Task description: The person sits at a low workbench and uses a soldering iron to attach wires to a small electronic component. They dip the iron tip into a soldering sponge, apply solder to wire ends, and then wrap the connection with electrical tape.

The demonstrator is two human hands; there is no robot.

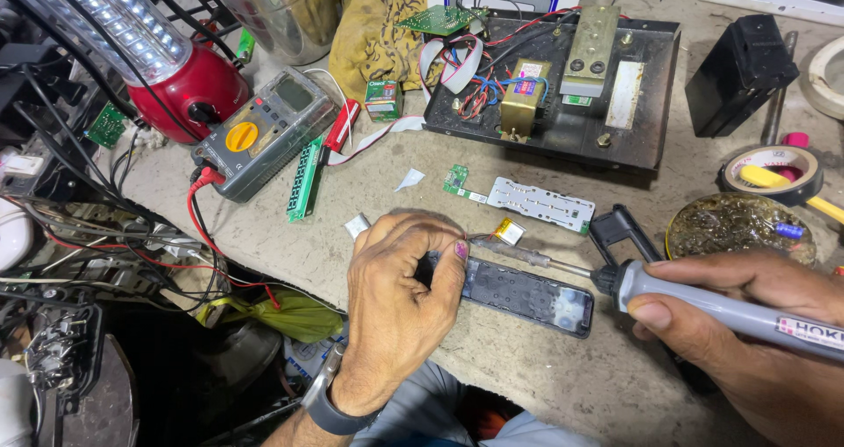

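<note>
My left hand (400, 302) is closed over the left end of a long black device shell (527, 294) lying on the bench and pins it down. My right hand (760, 337) grips a grey soldering iron (703, 305); its metal tip (505, 248) reaches left toward my left fingertips, beside a small yellow-wrapped battery cell (509, 230). A white keypad board (541, 203) with a small green circuit board (455, 180) lies just behind the shell.
A grey multimeter (264, 132) with red and black leads sits at left by a red lantern (167, 56). An open black chassis (554, 82) with transformer and wiring lies behind. A round flux tin (740, 227), tape roll (774, 173) and black box (738, 73) stand right.
</note>
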